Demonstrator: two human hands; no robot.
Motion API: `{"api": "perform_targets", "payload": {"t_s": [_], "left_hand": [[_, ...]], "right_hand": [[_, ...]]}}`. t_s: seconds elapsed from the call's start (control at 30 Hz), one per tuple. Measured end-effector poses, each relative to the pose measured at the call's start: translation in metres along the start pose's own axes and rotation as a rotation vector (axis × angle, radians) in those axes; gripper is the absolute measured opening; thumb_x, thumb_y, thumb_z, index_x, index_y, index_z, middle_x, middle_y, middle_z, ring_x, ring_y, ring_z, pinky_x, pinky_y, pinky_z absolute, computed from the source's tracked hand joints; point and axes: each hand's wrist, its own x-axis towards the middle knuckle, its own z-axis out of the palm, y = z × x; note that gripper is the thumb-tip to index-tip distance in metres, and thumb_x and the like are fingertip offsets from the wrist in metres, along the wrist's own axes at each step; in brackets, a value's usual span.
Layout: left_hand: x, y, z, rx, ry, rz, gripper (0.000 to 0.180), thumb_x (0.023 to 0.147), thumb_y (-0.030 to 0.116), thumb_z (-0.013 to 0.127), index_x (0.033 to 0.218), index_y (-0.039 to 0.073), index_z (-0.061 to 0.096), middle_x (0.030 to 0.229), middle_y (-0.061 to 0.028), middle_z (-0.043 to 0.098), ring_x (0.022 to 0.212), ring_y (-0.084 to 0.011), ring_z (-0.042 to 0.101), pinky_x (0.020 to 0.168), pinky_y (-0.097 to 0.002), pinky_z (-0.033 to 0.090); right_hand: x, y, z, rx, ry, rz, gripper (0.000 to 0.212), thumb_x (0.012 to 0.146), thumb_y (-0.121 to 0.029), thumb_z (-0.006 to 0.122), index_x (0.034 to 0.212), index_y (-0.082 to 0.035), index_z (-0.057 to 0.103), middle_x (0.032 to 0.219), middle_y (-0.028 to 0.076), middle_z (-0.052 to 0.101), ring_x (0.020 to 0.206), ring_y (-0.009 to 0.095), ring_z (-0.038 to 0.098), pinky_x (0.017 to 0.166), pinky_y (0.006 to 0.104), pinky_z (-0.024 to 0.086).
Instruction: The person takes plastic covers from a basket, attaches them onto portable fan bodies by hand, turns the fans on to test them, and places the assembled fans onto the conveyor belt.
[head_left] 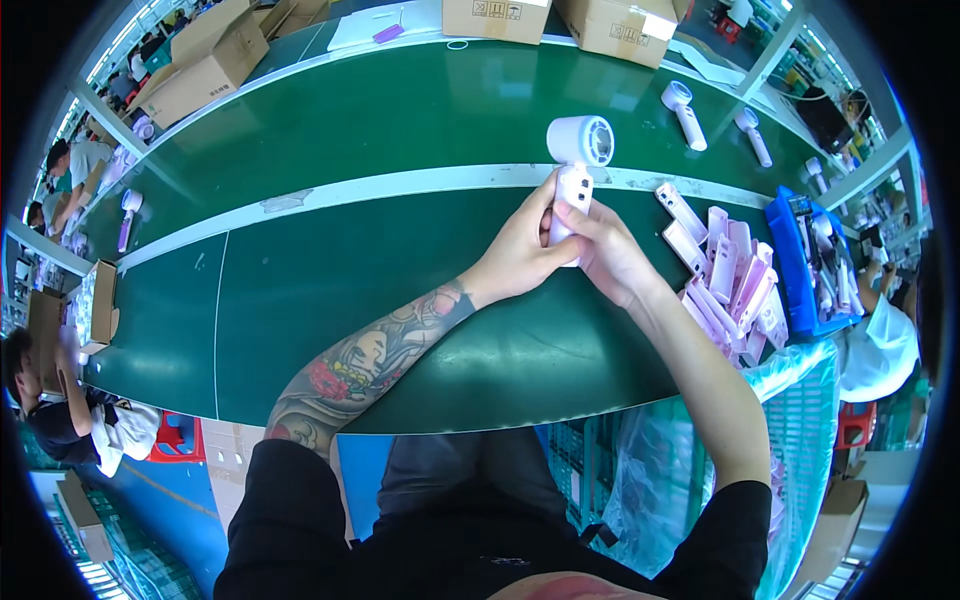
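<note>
Both my hands are closed round the pale handle of a white handheld fan (581,141), held upright above the green bench. Its round head points up and to the right, over the white strip. My left hand (527,238) wraps the handle from the left. From the right, my right hand (606,243) grips it, with the thumb across the front below two small dark openings. The lower handle is partly hidden by my fingers. To the right of my right hand lies a pile of pink and white handle shells (735,265).
A blue bin (795,255) of parts stands right of the shells, above a plastic-lined green crate (805,420). More handheld fans (687,117) lie on the far green belt (380,105). Cardboard boxes (620,28) line the back. People work at both sides.
</note>
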Motion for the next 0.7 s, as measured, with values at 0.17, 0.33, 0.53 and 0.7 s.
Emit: {"api": "perform_targets", "payload": {"t_s": [0.17,0.33,0.53,0.7], "left_hand": [[0.0,0.002,-0.001,0.15,-0.012,-0.021,0.079,0.09,0.002,0.065,0.157,0.003,0.023,0.132,-0.0159,0.057,0.109,-0.0198,0.061,0.095,-0.0278,0.048],[-0.001,-0.016,-0.013,0.051,0.031,0.022,0.068,0.089,0.001,0.063,0.151,0.001,0.034,0.129,-0.0168,0.059,0.11,-0.0213,0.062,0.093,-0.0298,0.051],[0.006,-0.026,-0.014,-0.043,0.014,-0.01,0.053,0.091,0.001,0.061,0.141,-0.002,0.044,0.127,-0.0167,0.06,0.111,-0.0226,0.063,0.096,-0.0317,0.051],[0.004,-0.02,-0.023,-0.223,0.034,-0.12,0.045,0.094,0.005,0.061,0.137,-0.002,0.048,0.127,-0.0165,0.061,0.111,-0.0226,0.063,0.098,-0.0311,0.049]], "right_hand": [[0.0,-0.003,-0.003,-0.165,0.027,-0.075,0.032,0.096,-0.019,0.067,0.119,0.0,0.059,0.103,0.011,0.068,0.09,0.018,0.066,0.078,0.0296,0.053],[0.001,-0.007,0.024,-0.758,0.281,-0.256,0.034,0.092,-0.017,0.07,0.12,-0.001,0.059,0.105,0.012,0.067,0.094,0.022,0.067,0.081,0.0323,0.054],[0.005,0.0,-0.004,-1.065,0.308,-0.59,0.038,0.085,-0.009,0.075,0.118,0.001,0.058,0.106,0.014,0.066,0.09,0.025,0.066,0.082,0.0356,0.054],[0.008,-0.002,-0.005,-1.325,0.324,-0.825,0.039,0.078,-0.01,0.077,0.112,-0.001,0.059,0.107,0.015,0.064,0.097,0.03,0.066,0.085,0.0404,0.054]]}}
